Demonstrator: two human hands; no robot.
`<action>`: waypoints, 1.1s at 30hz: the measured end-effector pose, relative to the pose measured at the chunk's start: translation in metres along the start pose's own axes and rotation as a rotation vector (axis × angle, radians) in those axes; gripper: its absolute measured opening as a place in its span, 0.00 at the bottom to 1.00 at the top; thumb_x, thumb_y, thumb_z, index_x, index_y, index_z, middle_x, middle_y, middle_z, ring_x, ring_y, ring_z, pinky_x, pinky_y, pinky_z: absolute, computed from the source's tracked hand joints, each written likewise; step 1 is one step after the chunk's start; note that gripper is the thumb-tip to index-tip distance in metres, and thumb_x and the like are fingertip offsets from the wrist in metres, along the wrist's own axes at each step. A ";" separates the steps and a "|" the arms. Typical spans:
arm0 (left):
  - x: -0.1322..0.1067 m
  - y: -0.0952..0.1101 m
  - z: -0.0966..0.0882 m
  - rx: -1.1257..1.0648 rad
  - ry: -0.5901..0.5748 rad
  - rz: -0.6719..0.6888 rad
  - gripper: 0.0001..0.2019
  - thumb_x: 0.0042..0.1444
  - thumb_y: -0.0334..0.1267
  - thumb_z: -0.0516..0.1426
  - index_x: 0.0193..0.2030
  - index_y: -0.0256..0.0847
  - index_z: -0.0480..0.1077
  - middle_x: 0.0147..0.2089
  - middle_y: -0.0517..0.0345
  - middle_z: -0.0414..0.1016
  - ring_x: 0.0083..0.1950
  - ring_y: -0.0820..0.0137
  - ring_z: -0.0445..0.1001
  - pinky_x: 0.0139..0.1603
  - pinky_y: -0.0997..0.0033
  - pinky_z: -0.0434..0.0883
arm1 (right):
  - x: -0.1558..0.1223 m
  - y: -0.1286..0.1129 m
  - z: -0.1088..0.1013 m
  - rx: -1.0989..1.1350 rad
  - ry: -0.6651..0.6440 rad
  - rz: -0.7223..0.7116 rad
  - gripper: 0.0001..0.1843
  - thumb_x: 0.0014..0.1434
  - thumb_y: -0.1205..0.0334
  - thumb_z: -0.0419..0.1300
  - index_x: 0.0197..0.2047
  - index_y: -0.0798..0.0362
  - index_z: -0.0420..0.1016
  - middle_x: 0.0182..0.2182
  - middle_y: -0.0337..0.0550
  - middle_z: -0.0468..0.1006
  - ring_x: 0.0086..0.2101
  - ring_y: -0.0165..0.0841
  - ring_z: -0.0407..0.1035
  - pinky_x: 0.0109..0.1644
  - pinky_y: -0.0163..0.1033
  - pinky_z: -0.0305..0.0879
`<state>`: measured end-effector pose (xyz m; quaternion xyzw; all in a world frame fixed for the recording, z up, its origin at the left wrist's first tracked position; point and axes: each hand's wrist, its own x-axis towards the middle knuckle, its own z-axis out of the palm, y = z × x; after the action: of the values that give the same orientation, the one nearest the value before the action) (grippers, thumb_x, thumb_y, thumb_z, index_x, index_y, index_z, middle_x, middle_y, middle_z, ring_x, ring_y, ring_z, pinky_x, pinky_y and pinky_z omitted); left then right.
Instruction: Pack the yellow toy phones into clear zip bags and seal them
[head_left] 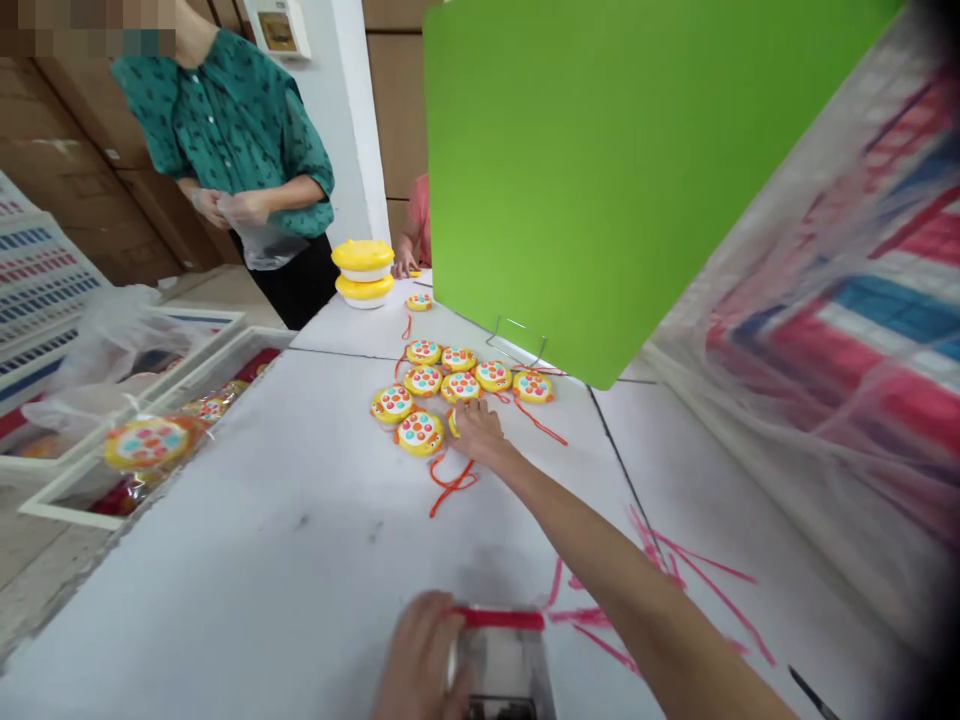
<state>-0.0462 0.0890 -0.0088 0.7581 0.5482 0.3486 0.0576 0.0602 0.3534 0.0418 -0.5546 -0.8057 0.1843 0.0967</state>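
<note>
My right hand (480, 430) reaches across the white table with its fingers closed over a round yellow toy (453, 422), mostly hidden under them. Several similar yellow toys lie around it, their white tops covered in coloured dots, such as the toy (420, 433) just left of the hand. Red-orange cords (453, 485) trail from the group. Close to me, my left hand (424, 660), blurred, grips the left side of a clear box-like object (506, 655) with a red strip along its far edge. Its exact kind cannot be made out.
A large green board (600, 180) stands beyond the toys on a wire stand (517, 342). Two yellow-and-white round cases (363, 273) are stacked at the far edge. Crates (82, 490) with wrapped toys line the left. A person in green (240, 130) handles a plastic bag.
</note>
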 end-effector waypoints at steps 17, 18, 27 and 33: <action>-0.003 0.039 0.053 0.111 -0.313 -0.028 0.10 0.48 0.23 0.49 0.30 0.39 0.67 0.31 0.54 0.71 0.33 0.63 0.67 0.37 0.56 0.67 | -0.152 0.063 -0.013 0.463 0.198 -0.099 0.17 0.49 0.66 0.55 0.45 0.53 0.63 0.39 0.42 0.73 0.37 0.33 0.69 0.41 0.37 0.64; -0.003 0.040 0.051 0.077 -0.324 -0.056 0.10 0.48 0.23 0.49 0.32 0.39 0.67 0.33 0.54 0.71 0.35 0.62 0.68 0.39 0.55 0.67 | -0.163 0.059 -0.013 0.492 0.204 -0.120 0.17 0.49 0.68 0.55 0.45 0.52 0.63 0.39 0.42 0.72 0.38 0.34 0.68 0.42 0.37 0.64; -0.018 0.026 0.042 -0.249 -0.229 -0.342 0.31 0.52 0.27 0.49 0.63 0.37 0.45 0.50 0.46 0.68 0.48 0.62 0.68 0.48 0.57 0.67 | -0.247 0.038 -0.011 0.645 -0.067 -0.138 0.21 0.58 0.64 0.53 0.55 0.49 0.56 0.47 0.46 0.67 0.45 0.35 0.64 0.49 0.40 0.61; 0.000 0.031 0.026 -0.260 -0.309 -0.147 0.14 0.55 0.29 0.49 0.46 0.39 0.69 0.39 0.50 0.72 0.41 0.63 0.68 0.42 0.59 0.66 | -0.272 0.033 -0.014 1.249 -0.418 0.199 0.22 0.59 0.56 0.53 0.56 0.50 0.58 0.43 0.46 0.69 0.38 0.34 0.67 0.36 0.38 0.69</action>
<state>-0.0060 0.0842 -0.0138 0.7466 0.5371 0.2909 0.2637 0.1927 0.1136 0.0546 -0.4187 -0.4942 0.7282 0.2239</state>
